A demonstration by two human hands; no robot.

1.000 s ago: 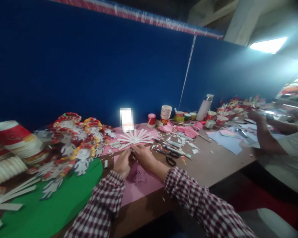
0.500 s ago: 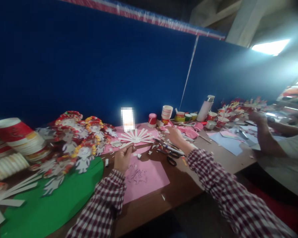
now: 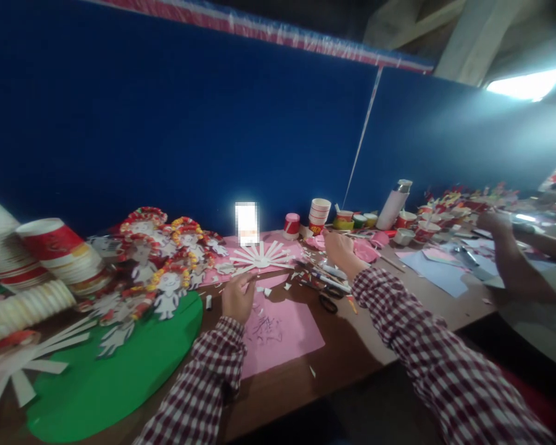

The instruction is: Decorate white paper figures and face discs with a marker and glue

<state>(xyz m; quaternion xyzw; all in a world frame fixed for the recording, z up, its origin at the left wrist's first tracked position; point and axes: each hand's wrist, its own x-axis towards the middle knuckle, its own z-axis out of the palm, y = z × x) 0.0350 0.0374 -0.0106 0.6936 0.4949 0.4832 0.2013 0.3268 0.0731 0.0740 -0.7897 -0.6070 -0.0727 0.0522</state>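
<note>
My left hand (image 3: 237,298) rests at the top edge of a pink sheet (image 3: 282,337) with pencil marks, its fingers pinched on a small piece of paper. My right hand (image 3: 336,246) is stretched far over the table, beside crumpled pink scraps (image 3: 364,250) and just below a stack of paper cups (image 3: 319,214); its fingers are hidden behind the hand. Between the hands lie a white cup cut into a fan of strips (image 3: 263,256), pens (image 3: 330,278) and black-handled scissors (image 3: 327,302).
Paper dolls with red and yellow trim (image 3: 162,266) lie on a green round sheet (image 3: 115,377). Stacked red-and-white cups (image 3: 60,253) lie at the left. A red cup (image 3: 291,224), a white bottle (image 3: 393,203) and small pots stand at the back. A co-worker's arm (image 3: 507,256) works at the right over blue paper (image 3: 438,272).
My right hand has left the pink sheet and reached away to the back right, over the pens toward the pink scraps. My left hand has stayed put. The view shifted slightly left.
</note>
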